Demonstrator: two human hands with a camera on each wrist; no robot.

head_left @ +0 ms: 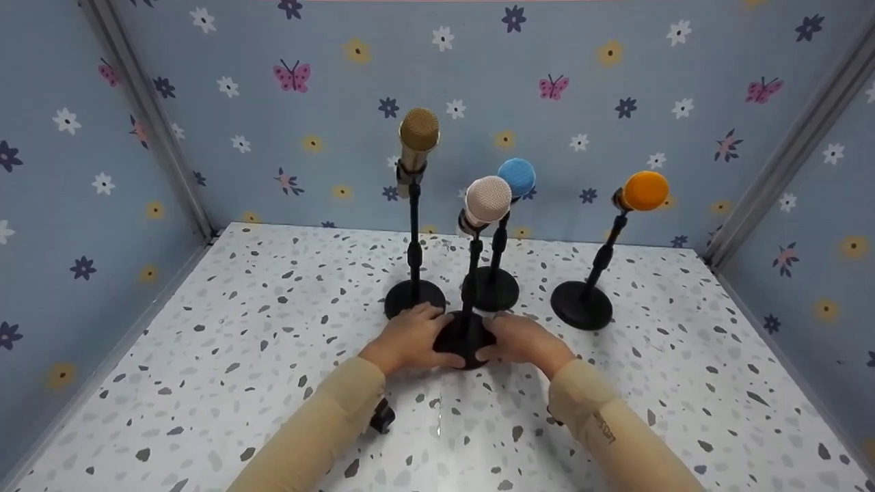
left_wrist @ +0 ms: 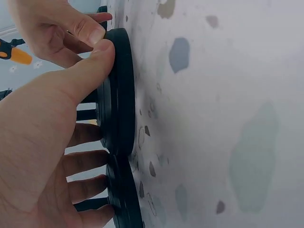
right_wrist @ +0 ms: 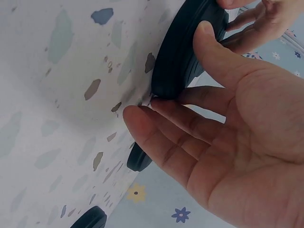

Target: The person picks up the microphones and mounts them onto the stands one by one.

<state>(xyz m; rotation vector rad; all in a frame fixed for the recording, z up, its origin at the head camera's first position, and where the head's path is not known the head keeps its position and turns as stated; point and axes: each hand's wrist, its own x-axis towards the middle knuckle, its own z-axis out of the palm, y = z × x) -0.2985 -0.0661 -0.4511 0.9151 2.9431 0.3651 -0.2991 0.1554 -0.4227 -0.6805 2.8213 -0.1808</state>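
A pale pink microphone [head_left: 488, 199] stands upright on a black desktop microphone stand [head_left: 465, 345], between both hands. My left hand [head_left: 410, 339] grips the left side of its round base, thumb at the near edge; in the left wrist view, its other fingers touch the neighbouring base [left_wrist: 124, 190]. From the right side, my right hand [head_left: 525, 342] holds the same base, with thumb on the rim [right_wrist: 175, 52] and fingers along the edge. A gold microphone [head_left: 418, 133] on its stand is just behind to the left. Close behind is a blue-topped microphone [head_left: 517, 177].
An orange-topped microphone [head_left: 644, 190] leans on a separate stand to the right. The speckled white table [head_left: 273, 342] is bounded by blue patterned panels [head_left: 465, 123] at the back and sides. Small black pieces show beside the forearms.
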